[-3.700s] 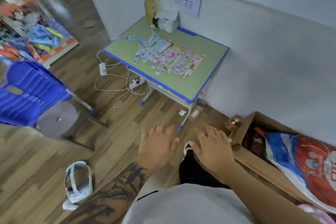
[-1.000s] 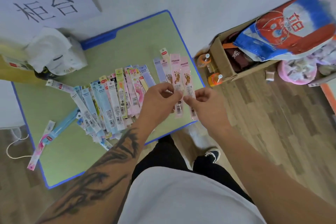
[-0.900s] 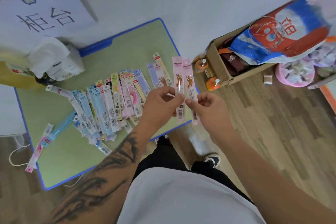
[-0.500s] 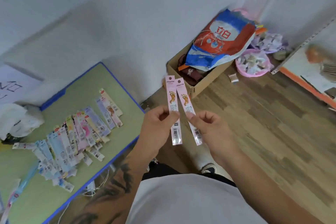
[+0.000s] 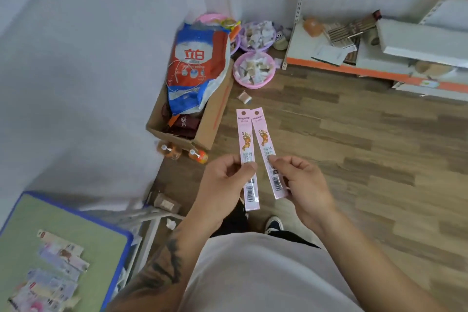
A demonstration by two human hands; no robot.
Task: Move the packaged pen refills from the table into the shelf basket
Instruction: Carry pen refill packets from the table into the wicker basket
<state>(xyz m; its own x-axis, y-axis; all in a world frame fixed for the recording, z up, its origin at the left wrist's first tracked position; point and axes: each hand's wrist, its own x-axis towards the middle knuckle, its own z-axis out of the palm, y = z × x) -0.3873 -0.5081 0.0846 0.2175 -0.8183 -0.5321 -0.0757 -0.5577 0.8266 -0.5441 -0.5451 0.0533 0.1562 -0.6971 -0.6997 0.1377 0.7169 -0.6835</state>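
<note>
My left hand (image 5: 224, 186) pinches one pink packaged pen refill (image 5: 246, 139) upright, thumb across its lower half. My right hand (image 5: 302, 185) pinches a second pink pen refill (image 5: 264, 138) right beside it, the two tops nearly touching. Both packs hang over the wooden floor in front of me. The green table (image 5: 76, 230) with a blue rim lies at the bottom left, with several more packaged refills (image 5: 59, 263) spread on it. The white and orange shelf unit (image 5: 374, 33) stands at the upper right; no shelf basket is clearly visible.
A cardboard box (image 5: 210, 121) with a red, white and blue bag (image 5: 197, 66) stands by the wall ahead. Pink and purple bowls (image 5: 253, 69) of small items sit on the floor beyond it. Two orange bottles (image 5: 197, 156) stand beside the box.
I lifted the two pink refills off the table and turned right, away from it. The table slid to the bottom left and the shelf unit came into view.
</note>
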